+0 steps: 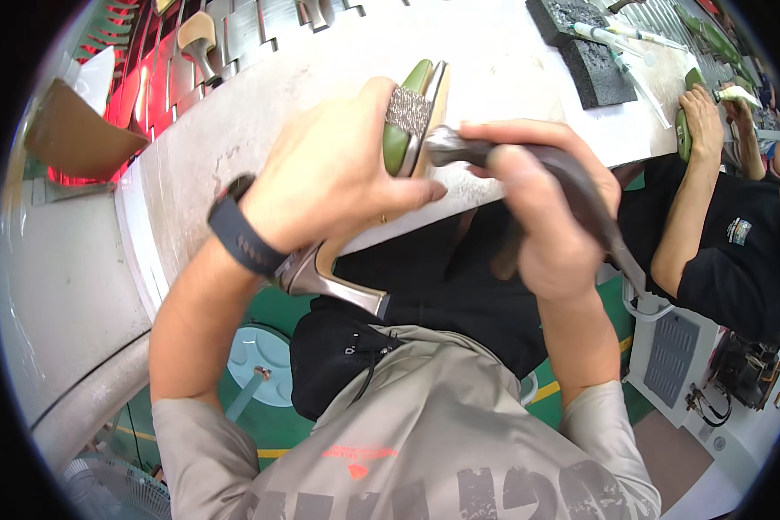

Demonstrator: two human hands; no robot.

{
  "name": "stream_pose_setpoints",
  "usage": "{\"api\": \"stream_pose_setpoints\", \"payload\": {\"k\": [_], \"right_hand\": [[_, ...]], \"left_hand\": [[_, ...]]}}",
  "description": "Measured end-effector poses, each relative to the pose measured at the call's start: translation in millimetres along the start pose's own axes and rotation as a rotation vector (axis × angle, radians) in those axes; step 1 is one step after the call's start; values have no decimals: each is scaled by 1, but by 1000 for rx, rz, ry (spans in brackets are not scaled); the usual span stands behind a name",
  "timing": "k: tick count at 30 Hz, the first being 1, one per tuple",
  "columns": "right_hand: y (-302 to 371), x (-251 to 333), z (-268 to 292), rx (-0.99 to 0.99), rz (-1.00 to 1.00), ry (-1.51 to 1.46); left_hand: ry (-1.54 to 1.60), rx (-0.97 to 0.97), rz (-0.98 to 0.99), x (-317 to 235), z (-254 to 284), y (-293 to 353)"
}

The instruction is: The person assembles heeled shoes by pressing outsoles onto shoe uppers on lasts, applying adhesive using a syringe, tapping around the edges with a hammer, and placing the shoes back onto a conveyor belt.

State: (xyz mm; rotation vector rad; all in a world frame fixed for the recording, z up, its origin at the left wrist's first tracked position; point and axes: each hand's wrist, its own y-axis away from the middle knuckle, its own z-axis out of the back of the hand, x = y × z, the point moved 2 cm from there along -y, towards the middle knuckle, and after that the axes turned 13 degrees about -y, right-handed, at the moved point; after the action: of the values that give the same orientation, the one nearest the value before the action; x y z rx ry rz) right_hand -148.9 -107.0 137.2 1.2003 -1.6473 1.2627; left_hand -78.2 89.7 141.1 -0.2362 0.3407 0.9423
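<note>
A high-heeled sandal (435,113) lies on its side at the table's edge, its sole facing right. Inside it is a green shoe last (396,146), crossed by a glittery strap (408,111). My left hand (338,160), fingers wrapped round the sandal, steadies it from the left. Below that wrist the slim silvery heel (347,289) sticks out past the table edge. My right hand (555,217) is closed on a dark curved hand tool (572,173). Its rounded metal head is at the sole's edge; motion blur hides whether it is hammer or pincers.
Another silvery shoe (198,43) stands on a metal slat conveyor (243,30) at the far left. Black foam blocks (594,74) lie on the white table (503,61). A co-worker's hand (700,117) holds a green last at right. A brown sheet (78,130) is at left.
</note>
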Motion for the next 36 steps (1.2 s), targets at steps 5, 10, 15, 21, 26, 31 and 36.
{"api": "stream_pose_setpoints", "payload": {"k": [5, 10, 15, 21, 26, 31, 36], "right_hand": [[-45, -4, 4, 109, 118, 167], [-84, -20, 14, -56, -204, -48], [-70, -52, 56, -40, -262, 31], [-34, -2, 20, -79, -185, -159], [0, 99, -19, 247, 320, 13], [-10, 117, -33, 432, 242, 167], [-22, 129, -39, 301, 125, 233]], "left_hand": [[5, 27, 44, -1, 0, -4], [-33, 51, 75, 7, 8, -5], [146, -442, 11, 4, 59, 3], [493, -436, -326, -26, 79, 19], [423, -575, -322, -42, 65, 14], [318, -669, -244, -52, 49, 13], [407, -727, -340, -58, 44, 17]]}}
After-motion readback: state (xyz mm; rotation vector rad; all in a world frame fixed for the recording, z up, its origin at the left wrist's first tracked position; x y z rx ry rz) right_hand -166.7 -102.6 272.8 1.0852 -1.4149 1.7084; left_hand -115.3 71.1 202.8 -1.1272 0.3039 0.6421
